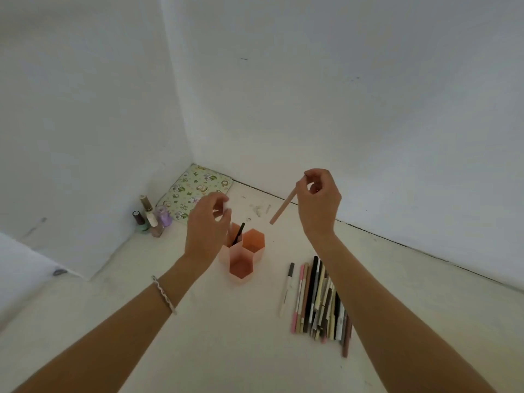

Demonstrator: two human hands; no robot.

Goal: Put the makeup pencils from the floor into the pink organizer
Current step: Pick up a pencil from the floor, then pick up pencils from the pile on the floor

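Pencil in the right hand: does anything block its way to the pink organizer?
Only partly. The left hand hovers at the pink organizer's left compartment; the other two compartments lie open to the pencil in the right hand.

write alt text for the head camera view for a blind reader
A person's right hand pinches a tan pencil in the air while the blurred left hand hovers over a pink organizer holding a black pencil. More makeup pencils lie piled on the floor beside it.
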